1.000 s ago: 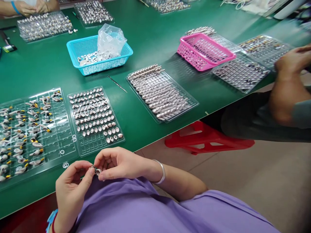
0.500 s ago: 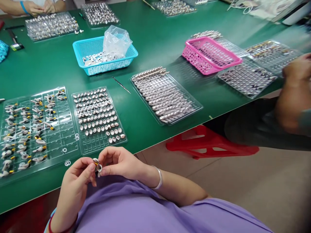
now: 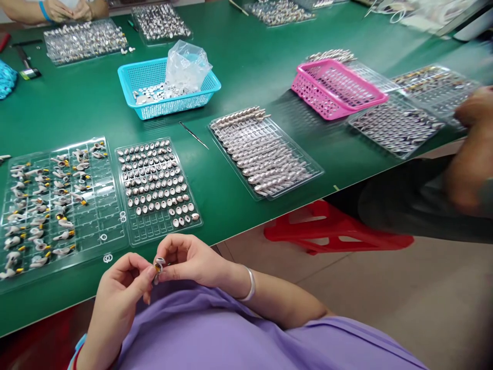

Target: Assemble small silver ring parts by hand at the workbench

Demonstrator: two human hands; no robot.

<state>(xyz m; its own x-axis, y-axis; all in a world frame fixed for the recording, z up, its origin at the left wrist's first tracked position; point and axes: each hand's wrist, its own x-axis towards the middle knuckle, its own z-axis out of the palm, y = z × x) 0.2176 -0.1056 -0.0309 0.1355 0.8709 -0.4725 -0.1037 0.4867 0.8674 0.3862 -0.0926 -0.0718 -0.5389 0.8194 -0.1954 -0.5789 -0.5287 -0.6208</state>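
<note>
My left hand [image 3: 125, 288] and my right hand [image 3: 190, 262] meet at the table's front edge, above my lap. Between their fingertips they pinch one small white earbud piece [image 3: 159, 262] with a gold-coloured strip on it; the fingers hide part of it. Just beyond my left hand, a clear tray [image 3: 111, 195] bears rows of similar white earbud pieces [image 3: 64, 223] with yellow ends. Beside it, a smaller clear tray [image 3: 144, 234] carries rows of white oval shells [image 3: 156, 187] with dark openings.
Tweezers [image 3: 193, 135] lie behind the shell tray. A blue basket [image 3: 169, 109] holds white parts and a plastic bag [image 3: 188, 67]. Farther right are a tray of slim white parts [image 3: 265, 154], a pink basket [image 3: 339, 90] and a co-worker's arm [image 3: 472, 149]. Another person's hands [image 3: 71, 10] work opposite.
The earbud piece has turned in my fingers, and my left fingertips have moved right, closer to my right hand. The co-worker's arm at the right has shifted slightly.
</note>
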